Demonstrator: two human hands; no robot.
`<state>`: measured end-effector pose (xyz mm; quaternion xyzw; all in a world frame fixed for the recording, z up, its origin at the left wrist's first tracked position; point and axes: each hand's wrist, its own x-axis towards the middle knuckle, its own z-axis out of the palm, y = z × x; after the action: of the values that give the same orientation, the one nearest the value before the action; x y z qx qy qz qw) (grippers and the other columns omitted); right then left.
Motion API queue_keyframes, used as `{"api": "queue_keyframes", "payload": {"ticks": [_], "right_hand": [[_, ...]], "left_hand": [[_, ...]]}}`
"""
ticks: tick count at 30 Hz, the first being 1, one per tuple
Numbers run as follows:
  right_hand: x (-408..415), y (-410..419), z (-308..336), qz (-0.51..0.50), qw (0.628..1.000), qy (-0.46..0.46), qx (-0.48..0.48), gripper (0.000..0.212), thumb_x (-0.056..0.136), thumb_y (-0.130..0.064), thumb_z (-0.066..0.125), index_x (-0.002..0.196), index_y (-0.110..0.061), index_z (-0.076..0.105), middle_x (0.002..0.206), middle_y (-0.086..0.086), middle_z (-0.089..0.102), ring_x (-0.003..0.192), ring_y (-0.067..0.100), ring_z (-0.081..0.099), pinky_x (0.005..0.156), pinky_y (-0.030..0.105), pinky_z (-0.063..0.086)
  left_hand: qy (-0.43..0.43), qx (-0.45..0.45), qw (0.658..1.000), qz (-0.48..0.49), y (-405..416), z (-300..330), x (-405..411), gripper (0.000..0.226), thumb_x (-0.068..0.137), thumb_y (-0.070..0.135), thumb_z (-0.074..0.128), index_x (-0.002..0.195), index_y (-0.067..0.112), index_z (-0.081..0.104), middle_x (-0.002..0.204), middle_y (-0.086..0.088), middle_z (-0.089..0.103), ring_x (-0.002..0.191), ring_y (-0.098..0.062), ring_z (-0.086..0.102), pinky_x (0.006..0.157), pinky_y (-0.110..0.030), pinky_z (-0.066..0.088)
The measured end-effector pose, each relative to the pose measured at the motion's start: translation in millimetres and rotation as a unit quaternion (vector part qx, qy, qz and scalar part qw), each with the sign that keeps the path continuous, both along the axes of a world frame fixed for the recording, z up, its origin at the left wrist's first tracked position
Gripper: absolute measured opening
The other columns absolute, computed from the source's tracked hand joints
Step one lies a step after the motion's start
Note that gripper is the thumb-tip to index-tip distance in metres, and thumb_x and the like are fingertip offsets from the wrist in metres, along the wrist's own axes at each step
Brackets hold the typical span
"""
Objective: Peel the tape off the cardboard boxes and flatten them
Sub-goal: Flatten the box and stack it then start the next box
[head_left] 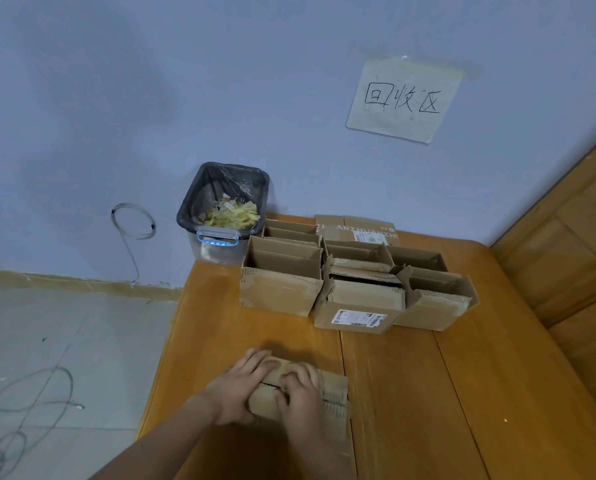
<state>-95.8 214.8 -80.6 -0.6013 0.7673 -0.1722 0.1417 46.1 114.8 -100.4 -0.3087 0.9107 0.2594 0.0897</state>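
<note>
A small closed cardboard box stands near the front of the wooden table, with a dark slit along its top seam. My left hand rests on the box's left end, fingers stretched over the top and thumb against the near side. My right hand lies on top of the box with its fingers curled at the seam. Whether those fingers pinch tape is not visible. Several opened cardboard boxes stand in a cluster at the back of the table.
A bag-lined bin holding crumpled tape scraps stands at the table's back left corner against the wall. A handwritten paper sign hangs on the wall. The table's left edge drops to a grey floor with cables. Wooden panelling runs along the right.
</note>
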Motion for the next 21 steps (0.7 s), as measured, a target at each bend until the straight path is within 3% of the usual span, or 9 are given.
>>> {"api": "queue_keyframes", "payload": {"ticks": [4,7,8,11,17,21], "right_hand": [[0.8,4.8,-3.2,-0.018,0.998,0.057,0.016,0.020,0.087,-0.029,0.063,0.104,-0.024,0.071,0.143,-0.003,0.039,0.136,0.024,0.026,0.116,0.048,0.023],[-0.6,3.5,2.4,0.002,0.995,0.096,-0.009,0.014,0.081,-0.032,0.070,0.094,-0.025,0.072,0.122,-0.003,0.053,0.120,0.022,0.046,0.105,0.044,0.040],[-0.2,3.0,3.9,0.014,0.995,0.094,-0.002,0.016,0.086,-0.032,0.065,0.098,-0.024,0.071,0.118,-0.004,0.053,0.119,0.021,0.046,0.105,0.041,0.039],[-1.1,-0.3,5.2,0.006,0.999,0.040,0.013,0.026,0.098,-0.028,0.045,0.114,-0.022,0.065,0.121,-0.006,0.049,0.121,0.013,0.039,0.104,0.028,0.032],[1.0,-8.0,17.5,-0.104,0.993,-0.064,0.007,0.018,0.097,-0.019,0.050,0.103,-0.016,0.066,0.108,-0.007,0.060,0.100,0.008,0.055,0.084,0.017,0.038],[-3.1,-8.4,22.5,-0.185,0.974,-0.129,0.012,0.020,0.096,-0.014,0.053,0.115,-0.019,0.058,0.098,-0.006,0.063,0.092,0.008,0.057,0.079,0.014,0.041]], "left_hand": [[-0.003,-0.002,1.000,0.000,0.6,1.2,0.2,0.104,0.073,0.046,0.071,0.152,0.032,0.005,0.159,0.011,-0.008,0.147,-0.016,-0.014,0.114,-0.045,0.026],[0.000,-0.004,1.000,-0.003,0.8,1.6,0.8,0.104,0.072,0.043,0.072,0.152,0.031,0.005,0.159,0.011,-0.007,0.147,-0.015,-0.013,0.115,-0.044,0.026],[0.000,-0.003,1.000,-0.005,0.8,1.7,0.9,0.104,0.073,0.043,0.072,0.152,0.031,0.005,0.159,0.011,-0.007,0.147,-0.015,-0.013,0.115,-0.044,0.026],[0.002,-0.004,1.000,-0.005,0.7,0.5,0.9,0.105,0.073,0.043,0.072,0.152,0.031,0.004,0.159,0.012,-0.008,0.147,-0.015,-0.014,0.116,-0.043,0.025],[0.010,0.014,1.000,0.002,-0.1,-3.8,1.3,0.106,0.071,0.053,0.070,0.151,0.033,0.004,0.158,0.014,-0.008,0.146,-0.015,-0.017,0.116,-0.047,0.024],[0.008,0.014,1.000,0.001,1.3,-1.4,1.4,0.105,0.071,0.050,0.072,0.150,0.033,0.004,0.158,0.013,-0.008,0.146,-0.016,-0.016,0.117,-0.048,0.024]]}}
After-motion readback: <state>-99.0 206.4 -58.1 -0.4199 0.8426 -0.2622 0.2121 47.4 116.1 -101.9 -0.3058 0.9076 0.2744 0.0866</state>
